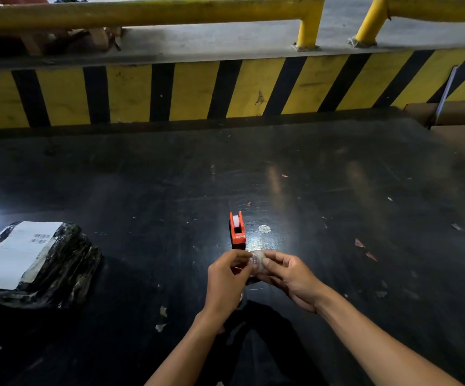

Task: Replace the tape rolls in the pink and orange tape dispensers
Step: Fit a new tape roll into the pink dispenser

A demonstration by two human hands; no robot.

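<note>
- Looked like a warehouse or loading dock, not a home or office.
- Backed by a raised concrete kerb (225,90) painted in yellow and black hazard stripes.
- Topped by thick yellow steel guard rails (147,12) bolted to grey concrete.
- Fronted by a scuffed black work surface (337,190) littered with tape scraps.
- Flanked at left by black plastic-wrapped parcels (44,263) bearing white barcode labels.

A: Desk (142,176) finish?
B: Black, smooth, glossy; scuffed, reflecting light.
A: Orange tape dispenser (237,231)?
B: Hard plastic, slight sheen.
A: The roll (257,261)?
B: Clear, shiny tape.
A: The parcel (39,260)?
B: Crinkled glossy black plastic wrap, matt white paper label.
A: The rail (142,12)?
B: Painted yellow metal, worn.
</note>
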